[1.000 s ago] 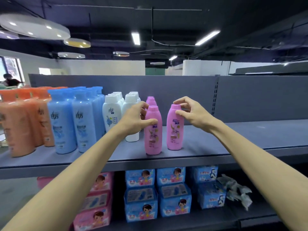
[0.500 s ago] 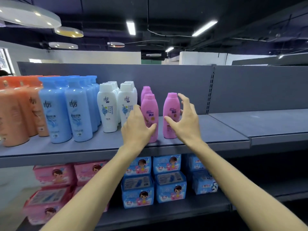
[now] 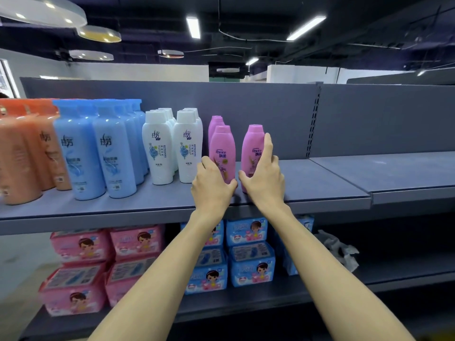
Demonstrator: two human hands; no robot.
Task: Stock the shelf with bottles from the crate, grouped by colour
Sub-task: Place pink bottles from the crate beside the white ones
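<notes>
I am steadying two pink bottles right of the white bottles [image 3: 172, 146]: left hand [image 3: 211, 188] cupping one [image 3: 222, 153], right hand [image 3: 264, 178] loosely wrapping the other [image 3: 252, 148]; squaring labels forward, bases flat on the shelf [image 3: 320, 183].

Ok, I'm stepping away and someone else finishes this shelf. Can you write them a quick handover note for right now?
Left hand: holds the base of the front pink bottle.
Right hand: holds the right pink bottle, fingers up its side.
Both bottles stand upright on the top shelf.
Done: orange bottles, blue bottles, white bottles and pink ones stand grouped, left to right.
Left: square up the pink pair and let go. The crate is out of view, so check it for more bottles.
</notes>
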